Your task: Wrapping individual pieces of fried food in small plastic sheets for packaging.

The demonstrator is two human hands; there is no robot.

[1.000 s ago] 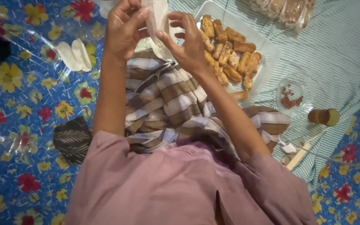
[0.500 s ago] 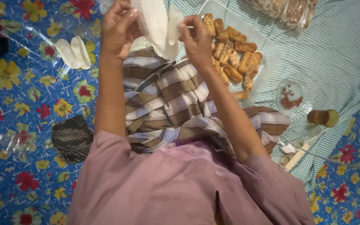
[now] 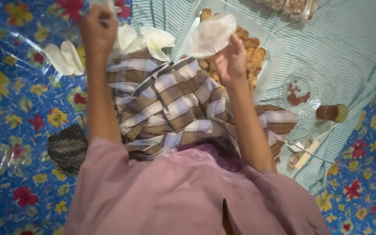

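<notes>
My right hand (image 3: 230, 58) holds a thin round white wrapper sheet (image 3: 212, 34) up over a tray of golden fried rolls (image 3: 252, 54). My left hand (image 3: 97, 29) is raised at the upper left, fingers closed on the edge of more white sheets (image 3: 142, 40) that rest on my brown-and-white checked cloth lap (image 3: 175, 104). A few folded white pieces (image 3: 64, 56) lie on the blue flowered mat (image 3: 9, 95) to the left of that hand.
A clear plastic tray (image 3: 270, 82) holds the rolls on a green-striped cloth (image 3: 349, 52). To the right are a small clear dish with red bits (image 3: 299, 91), a brown-lidded jar on its side (image 3: 332, 112) and a wooden tool (image 3: 305, 150). A dark patterned cloth (image 3: 67, 148) lies at left.
My hands have drawn apart: the right hand has pulled one white sheet off to the right over the tray, the left stays high with the rest.
</notes>
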